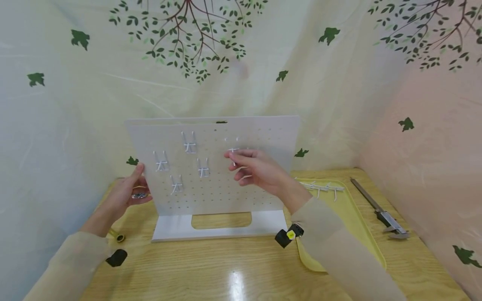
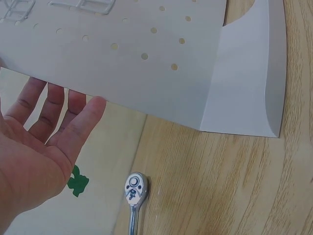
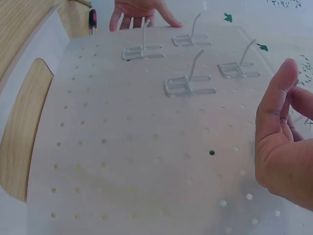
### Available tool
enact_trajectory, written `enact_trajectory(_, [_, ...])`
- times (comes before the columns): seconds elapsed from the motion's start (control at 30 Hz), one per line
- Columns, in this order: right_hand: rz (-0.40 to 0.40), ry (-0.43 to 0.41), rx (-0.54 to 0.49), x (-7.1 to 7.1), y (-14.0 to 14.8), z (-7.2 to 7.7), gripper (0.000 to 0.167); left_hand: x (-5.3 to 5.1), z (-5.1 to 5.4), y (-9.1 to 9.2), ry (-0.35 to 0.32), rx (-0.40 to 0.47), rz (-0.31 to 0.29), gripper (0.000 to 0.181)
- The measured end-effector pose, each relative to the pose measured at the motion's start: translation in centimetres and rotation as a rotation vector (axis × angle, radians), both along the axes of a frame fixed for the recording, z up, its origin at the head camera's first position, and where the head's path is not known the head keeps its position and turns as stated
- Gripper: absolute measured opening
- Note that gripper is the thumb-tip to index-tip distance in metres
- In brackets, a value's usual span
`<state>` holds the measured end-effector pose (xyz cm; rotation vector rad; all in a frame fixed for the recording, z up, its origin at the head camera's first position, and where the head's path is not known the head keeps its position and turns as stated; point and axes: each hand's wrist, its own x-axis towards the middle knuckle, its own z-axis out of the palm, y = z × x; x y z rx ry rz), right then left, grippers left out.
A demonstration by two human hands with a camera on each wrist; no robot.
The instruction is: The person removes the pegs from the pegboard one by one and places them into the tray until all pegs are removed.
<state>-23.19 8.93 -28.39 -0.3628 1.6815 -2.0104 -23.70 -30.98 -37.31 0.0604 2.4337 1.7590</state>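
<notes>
A white pegboard [image 1: 222,196] stands upright on its base, with several white wire hooks [image 1: 203,168] on its left half. My left hand [image 1: 126,194] grips the board's left edge; in the left wrist view, the fingers of this hand [image 2: 44,142] pass behind that edge. My right hand [image 1: 260,171] pinches another white hook [image 1: 233,149] against the board's front, right of the mounted ones. From the right wrist view, the right hand [image 3: 283,132] is beside the perforated face [image 3: 146,186], and its fingers hide the hook's contact with the holes.
On the right lies a yellow tray [image 1: 357,225] with several loose hooks [image 1: 327,187], and beside it a caliper [image 1: 380,211]. A ratchet [image 2: 134,188] lies left of the board, near a brass-coloured tool end [image 1: 120,238]. A red-and-black handle [image 3: 93,18] shows beyond the board. Patterned curtains hang behind.
</notes>
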Motion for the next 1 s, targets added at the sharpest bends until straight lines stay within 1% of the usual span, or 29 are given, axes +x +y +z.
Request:
enact_trajectory(0.13, [-0.005, 0.060, 0.013, 0.5, 1.5, 0.1, 0.043, -0.1, 0.0, -0.1, -0.005, 0.022, 0.001, 0.079])
enact_trajectory(0.3, [-0.022, 0.150, 0.045, 1.1, 3.4, 0.2, 0.043, 0.0, -0.2, 0.0, -0.008, 0.058, 0.006, 0.072])
enact_trajectory(0.5, [-0.089, 0.248, 0.123, 2.0, 5.7, 0.4, 0.047, 0.0, -0.1, -0.1, -0.001, 0.058, 0.007, 0.071])
enact_trajectory(0.6, [-0.122, 0.291, 0.155, 2.4, 6.9, 0.2, 0.047, -0.1, 0.0, -0.2, -0.002, 0.059, 0.005, 0.071])
enact_trajectory(0.73, [-0.147, 0.351, 0.191, 2.9, 8.5, -0.2, 0.042, -0.2, -0.1, -0.2, -0.005, 0.060, 0.006, 0.070])
enact_trajectory(0.93, [-0.178, 0.431, 0.218, 3.7, 10.7, -0.7, 0.023, -0.2, -0.1, -0.2, -0.020, 0.056, 0.020, 0.074])
enact_trajectory(1.0, [-0.185, 0.447, 0.218, 3.9, 11.4, -0.9, 0.020, -0.2, -0.1, -0.2, -0.022, 0.050, 0.025, 0.075])
